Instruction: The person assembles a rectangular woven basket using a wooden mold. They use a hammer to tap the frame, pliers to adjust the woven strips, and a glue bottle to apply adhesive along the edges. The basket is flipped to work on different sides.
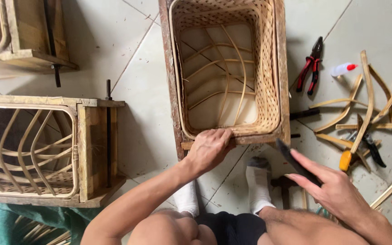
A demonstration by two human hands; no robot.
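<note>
— Two hands are ours. Our left hand (209,149) rests on the near rim of the woven basket (268,72), fingers curled over the edge, pressing down on it.

— Where does the basket sit?

— It sits inside a wooden frame (171,90) on the tiled floor (141,113), just past our feet in white socks (257,181).

— And our other hand?

— Our right hand (336,190) is beside the frame's near right corner. Its fingers are closed on a dark blade (296,164) that points up toward the basket.

— What else do we see?

— Red pliers (310,66) and a small white bottle with a red tip (342,69) lie on the floor by the frame's right side. Bent bamboo strips (368,97) lie near them. Another frame with a basket (37,149) stands by the floor's left edge.
</note>
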